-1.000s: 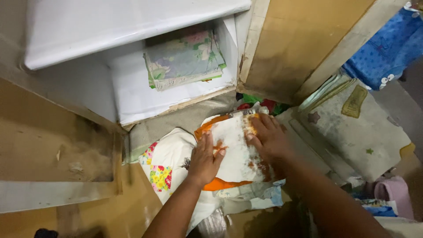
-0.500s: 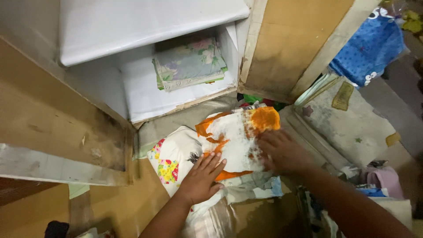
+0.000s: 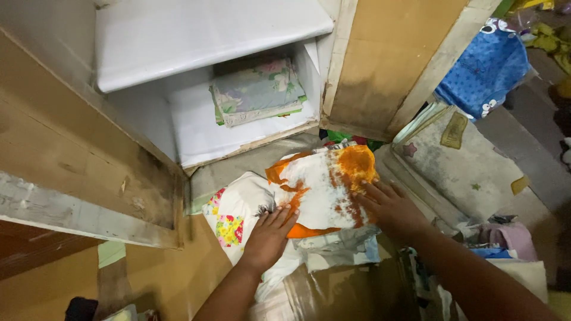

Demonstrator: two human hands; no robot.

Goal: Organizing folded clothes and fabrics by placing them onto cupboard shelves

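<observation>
Pressing flat on a folded white-and-orange cloth (image 3: 324,187), resting atop a floral white cloth (image 3: 235,217) just below the open white cupboard shelf (image 3: 202,128). Left hand (image 3: 267,235) lying spread, fingers extended on the near left edge of the orange cloth, gripping nothing. Right hand (image 3: 389,208) also lying open, fingers splayed against the right edge, palm down. Sitting on that shelf, a folded pastel floral sheet (image 3: 257,90). Leaning right of the orange cloth, a grey patterned bedsheet (image 3: 464,166), with a blue dotted fabric (image 3: 485,68) beyond it. Likely risk: folds springing loose or sliding off the uneven pile beneath, being held only by flat pressure rather than a grip.
</observation>
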